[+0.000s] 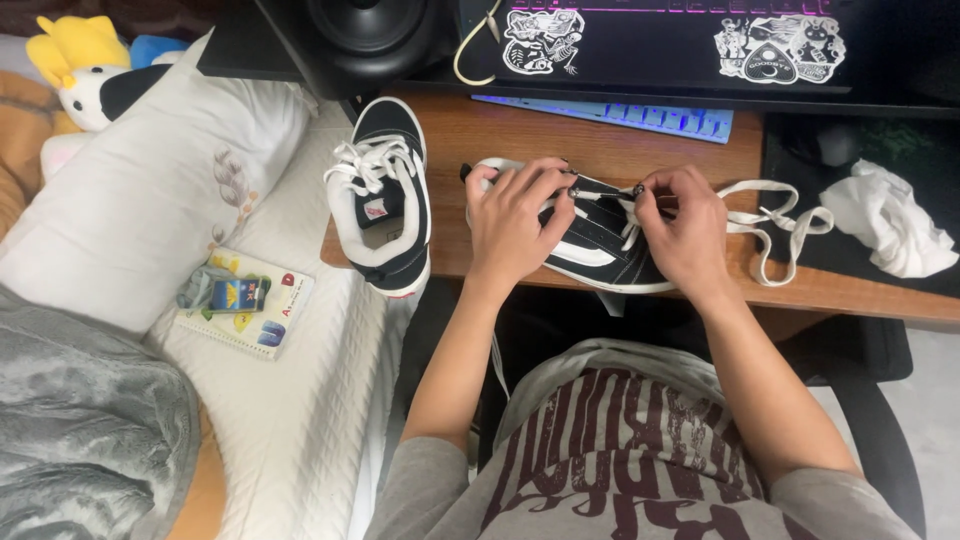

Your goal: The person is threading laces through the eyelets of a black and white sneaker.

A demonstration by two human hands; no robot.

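On the wooden table (600, 140), the left hand (515, 225) and right hand (685, 228) pinch the white lace (775, 215) of a black-and-white canvas sneaker (600, 255), fingers closed; 1 matching sneaker (385, 195) lies nearby.

Two white stickers (545, 42) on the dark laptop; red shoe label (376, 209), perhaps.

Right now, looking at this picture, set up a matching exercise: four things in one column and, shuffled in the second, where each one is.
Things
1. second shoe
2. crumpled white cloth
3. notebook
4. shoe being laced

Places
A. on the bed
B. under both hands
C. at the desk's left edge
D. on the dark mat, far right

Pairs: 1-C, 2-D, 3-A, 4-B
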